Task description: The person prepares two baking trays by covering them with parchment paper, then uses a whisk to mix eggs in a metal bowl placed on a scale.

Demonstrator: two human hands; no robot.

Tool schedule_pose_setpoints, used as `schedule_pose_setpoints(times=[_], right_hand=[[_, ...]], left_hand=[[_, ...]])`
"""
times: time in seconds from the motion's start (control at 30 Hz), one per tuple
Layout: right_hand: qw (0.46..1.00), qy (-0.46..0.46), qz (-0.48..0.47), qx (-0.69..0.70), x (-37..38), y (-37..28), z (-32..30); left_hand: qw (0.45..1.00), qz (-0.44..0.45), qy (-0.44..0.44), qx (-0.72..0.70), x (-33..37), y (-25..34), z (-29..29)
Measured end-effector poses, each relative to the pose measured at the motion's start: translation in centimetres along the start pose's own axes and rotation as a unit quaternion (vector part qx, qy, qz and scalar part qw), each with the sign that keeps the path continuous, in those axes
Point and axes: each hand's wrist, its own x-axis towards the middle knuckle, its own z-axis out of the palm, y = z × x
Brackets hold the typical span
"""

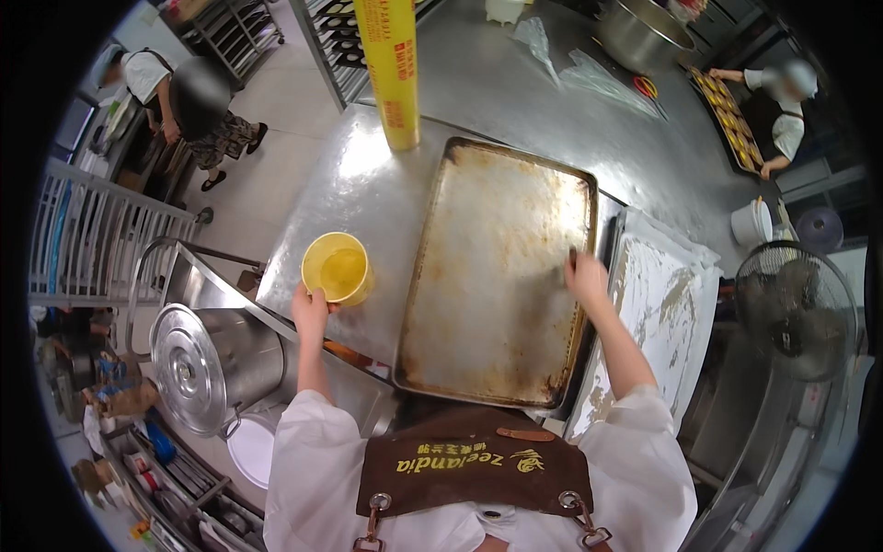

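Observation:
My left hand (pixel 311 309) is closed on the rim of a round yellow tub (pixel 335 269), which holds some clear yellow liquid. The tub is over the steel table, left of a large, stained baking tray (pixel 492 267). Above the right side of that tray, my right hand (pixel 587 278) is closed round a small brush (pixel 572 258). Only a bit of its dark handle shows clearly; the bristle end is smeared by motion, and whether it touches the tray I cannot tell.
A paper-lined tray (pixel 648 313) lies right of the baking tray. A tall yellow box (pixel 391 83) stands behind. A lidded steel pot (pixel 216 363) is at the left, a fan (pixel 793 308) at the right. One co-worker (pixel 777 115) holds a filled tray; another stands far left.

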Motion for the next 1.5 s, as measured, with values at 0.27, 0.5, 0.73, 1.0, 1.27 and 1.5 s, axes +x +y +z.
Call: schedule_pose_setpoints(times=[0.27, 0.5, 0.73, 1.0, 1.27, 1.5], right_hand=[[0.955, -0.016, -0.269, 0.126, 16.9, -14.0, 2.7], [0.86, -0.085, -0.475, 0.165, 8.4, -16.7, 6.7], [0.737, -0.439, -0.335, 0.39, -14.2, -14.7, 4.9], [0.948, 0.158, -0.111, 0.251, 13.9, 7.5, 3.8], [0.946, -0.11, -0.305, -0.023, 1.3, -1.5, 1.8], [0.744, -0.418, -0.342, 0.393, -15.7, -10.9, 3.8]], left_hand=[[0.992, -0.077, 0.07, -0.069, -2.7, 2.3, 1.6], [0.958, 0.041, -0.152, 0.239, -11.4, -0.7, 6.0], [0.93, 0.11, -0.148, 0.317, -11.3, -2.0, 8.4], [0.916, 0.125, -0.164, 0.344, -10.7, -0.8, 8.9], [0.934, 0.09, -0.16, 0.306, -11.1, -2.5, 8.6], [0.939, 0.131, -0.158, 0.276, -11.1, -3.7, 8.3]])
